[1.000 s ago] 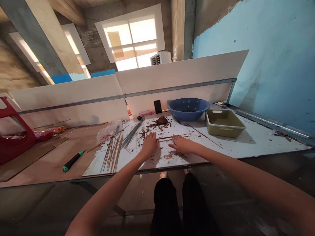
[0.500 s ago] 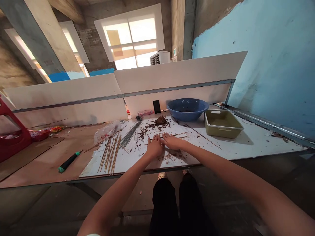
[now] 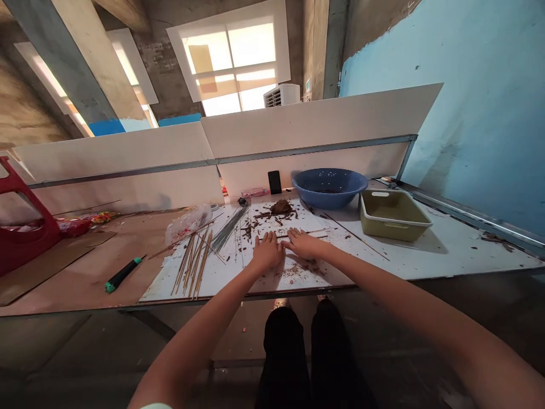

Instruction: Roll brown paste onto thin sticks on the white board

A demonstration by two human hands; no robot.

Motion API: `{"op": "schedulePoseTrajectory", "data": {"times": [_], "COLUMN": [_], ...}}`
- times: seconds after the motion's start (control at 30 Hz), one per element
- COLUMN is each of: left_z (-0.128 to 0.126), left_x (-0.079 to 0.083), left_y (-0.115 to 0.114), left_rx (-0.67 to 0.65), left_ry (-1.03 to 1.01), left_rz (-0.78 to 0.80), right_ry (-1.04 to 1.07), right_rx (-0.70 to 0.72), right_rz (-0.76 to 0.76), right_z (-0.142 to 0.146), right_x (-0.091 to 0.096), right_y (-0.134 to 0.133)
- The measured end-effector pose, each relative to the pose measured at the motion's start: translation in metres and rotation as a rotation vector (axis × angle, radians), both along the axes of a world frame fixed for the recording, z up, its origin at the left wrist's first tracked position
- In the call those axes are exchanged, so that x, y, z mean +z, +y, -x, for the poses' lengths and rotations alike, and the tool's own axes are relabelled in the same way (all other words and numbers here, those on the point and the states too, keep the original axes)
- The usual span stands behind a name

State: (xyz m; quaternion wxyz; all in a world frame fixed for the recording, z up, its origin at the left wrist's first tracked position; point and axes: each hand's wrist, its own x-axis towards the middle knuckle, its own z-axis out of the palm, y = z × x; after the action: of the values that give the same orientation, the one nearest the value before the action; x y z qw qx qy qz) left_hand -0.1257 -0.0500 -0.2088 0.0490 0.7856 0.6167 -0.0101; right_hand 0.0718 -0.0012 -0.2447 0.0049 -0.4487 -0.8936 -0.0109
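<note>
My left hand [image 3: 268,251] lies palm down on the white board, its fingers stretched out flat. Close beside it, my right hand [image 3: 303,244] is also flat, thumb pointing toward the left hand. Under and between the fingertips runs a thin brown stick [image 3: 318,236], partly hidden by both hands. Just beyond the fingers sits a lump of dark brown clay-like material [image 3: 281,207] with crumbs and short rolled bits around it. Brown powder [image 3: 304,271] is scattered near my right wrist.
Left of my hands lie a bundle of tan sticks [image 3: 193,264], thin grey wires [image 3: 230,228] and a plastic bag [image 3: 185,227]. A black-and-green tool [image 3: 122,275] is farther left. A blue basin [image 3: 330,196], an olive tub [image 3: 395,227] and a phone [image 3: 275,182] stand toward the back.
My hands have drawn slightly apart at the fingertips, the right shifting a little to the right. Both stay flat over the stick. The camera view has shifted slightly.
</note>
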Motion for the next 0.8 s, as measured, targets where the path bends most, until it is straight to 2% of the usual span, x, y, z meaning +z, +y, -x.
{"op": "schedulePoseTrajectory", "data": {"times": [0.07,0.13,0.33,0.4,0.5,0.6,0.8], "left_z": [0.007,0.009,-0.004,-0.003,0.007,0.016,0.001], "left_x": [-0.009,-0.012,0.006,0.003,-0.011,-0.019,0.005], "left_y": [-0.011,-0.012,0.019,0.016,-0.002,-0.011,0.017], "left_rx": [-0.025,-0.037,0.061,0.065,0.019,-0.009,0.068], "left_ry": [0.005,0.005,-0.023,-0.025,-0.008,0.005,-0.031], "left_rz": [-0.028,-0.053,-0.037,-0.038,-0.053,-0.038,-0.001], "right_ry": [0.001,-0.003,-0.037,-0.039,-0.028,0.015,0.048], "right_rx": [0.030,0.018,-0.062,-0.062,-0.026,-0.050,-0.241], "right_rz": [-0.003,0.014,0.002,-0.025,-0.033,0.019,0.145], "right_z": [-0.006,-0.007,0.006,0.003,-0.009,-0.011,0.008], "right_x": [-0.007,-0.006,0.019,0.016,0.002,-0.003,0.027], "right_y": [-0.005,-0.003,0.019,0.013,-0.005,-0.014,0.008]}}
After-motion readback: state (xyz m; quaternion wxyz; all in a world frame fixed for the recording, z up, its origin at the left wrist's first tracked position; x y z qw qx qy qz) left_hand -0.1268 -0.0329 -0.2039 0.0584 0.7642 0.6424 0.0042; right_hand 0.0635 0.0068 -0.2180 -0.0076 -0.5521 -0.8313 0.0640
